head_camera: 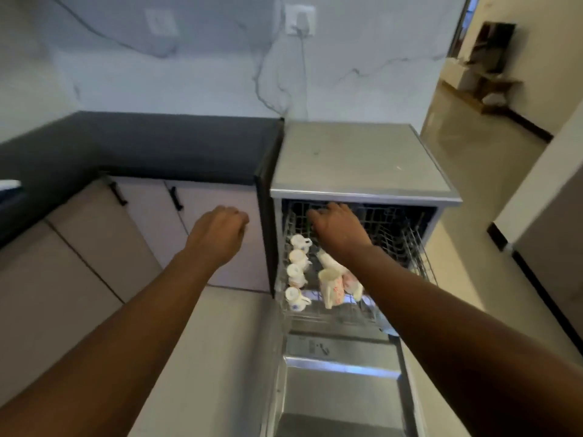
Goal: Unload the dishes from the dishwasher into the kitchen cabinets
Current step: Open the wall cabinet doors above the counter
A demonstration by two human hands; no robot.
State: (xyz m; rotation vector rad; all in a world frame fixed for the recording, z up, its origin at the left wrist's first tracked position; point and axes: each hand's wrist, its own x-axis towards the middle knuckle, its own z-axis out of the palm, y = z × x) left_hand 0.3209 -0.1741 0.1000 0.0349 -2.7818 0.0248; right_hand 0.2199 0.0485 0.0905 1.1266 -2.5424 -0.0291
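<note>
Fingers (310, 216) of the right hand (336, 230) reach into the back of the pulled-out upper rack (419, 257) of the dishwasher (359, 159); they curl downward among the wires, but whether they pinch anything cannot be told, since the tips are hidden and blurred. Just below that hand, along the rack's left edge, stand four small white cups (298, 269) in a row. Beside them, under the right wrist, lie taller white mugs with red print (331, 287), tilted on their sides. Further toward the camera the open dishwasher door (340, 389) lies flat.

Left hand (219, 233) hangs in the air well apart from the rack, its fingers loosely curled and holding nothing, in front of the pale cabinet doors (142, 222) with black handles. Above those doors runs the dark surface (176, 143), and behind it a marbled wall with a plugged-in socket (299, 20).
</note>
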